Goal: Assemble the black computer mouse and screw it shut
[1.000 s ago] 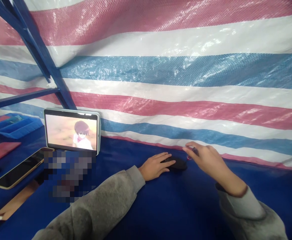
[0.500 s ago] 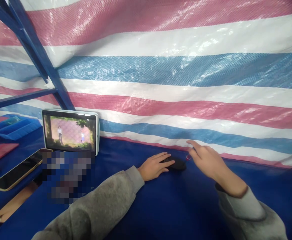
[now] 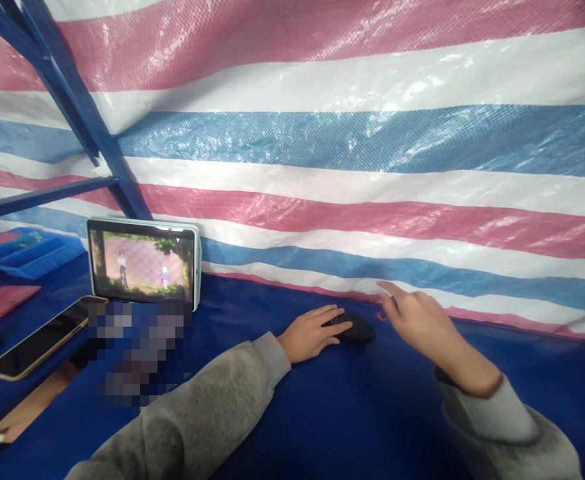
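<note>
My left hand (image 3: 315, 335) lies over the near side of a black computer mouse (image 3: 359, 329), fingers spread across its top and the thumb low beside it. Just to the right, my right hand (image 3: 419, 323) is raised slightly above the blue surface. Its index finger points up and left; the other fingers are curled and mostly hidden. A small red loop (image 3: 382, 315) shows at the fingertips, too small and blurred to name. Both arms wear grey sleeves.
Left of my arm, a tablet (image 3: 142, 263) stands upright playing a cartoon. A phone (image 3: 47, 339), a blue tray (image 3: 37, 257) and a red flat item (image 3: 5, 307) lie farther left, near another person's forearm (image 3: 32, 400). Striped sheeting (image 3: 347, 140) hangs behind the table.
Everything has shifted very slightly to the right in view. Both hands keep the same pose, with the left one still on the mouse.
</note>
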The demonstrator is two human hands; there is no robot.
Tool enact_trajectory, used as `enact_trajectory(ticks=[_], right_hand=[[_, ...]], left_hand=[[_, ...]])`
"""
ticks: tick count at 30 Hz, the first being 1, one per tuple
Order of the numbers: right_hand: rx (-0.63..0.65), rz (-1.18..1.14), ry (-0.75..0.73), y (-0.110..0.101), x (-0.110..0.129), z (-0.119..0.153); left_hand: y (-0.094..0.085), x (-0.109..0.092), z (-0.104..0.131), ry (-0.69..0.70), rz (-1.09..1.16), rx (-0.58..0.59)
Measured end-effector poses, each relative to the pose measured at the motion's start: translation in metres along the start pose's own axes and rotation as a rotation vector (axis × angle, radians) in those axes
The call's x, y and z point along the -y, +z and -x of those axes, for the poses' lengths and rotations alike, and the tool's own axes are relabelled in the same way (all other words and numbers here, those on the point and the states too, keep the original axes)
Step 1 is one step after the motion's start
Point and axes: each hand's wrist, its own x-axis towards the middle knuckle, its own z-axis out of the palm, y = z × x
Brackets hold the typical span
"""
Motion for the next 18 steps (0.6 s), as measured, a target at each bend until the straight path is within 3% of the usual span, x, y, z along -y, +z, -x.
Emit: enact_trajectory(ticks=[9,14,18], right_hand=[[0.001,-0.036,0.009,-0.0087,0.0028,0.0048],[-0.091,-0.106,-0.067,-0.0030,0.0005,0.0039],[-0.107,-0.115,-0.032,0.0011,-0.0015,0.0021]], left_hand=[[-0.0025,-0.0011,0.0001,-0.012,0.006,0.005],[-0.0015,-0.0002,0.0004,-0.013,0.016,-0.002],[-0.0008,0.0002,0.0009,-0.019,0.014,-0.003]])
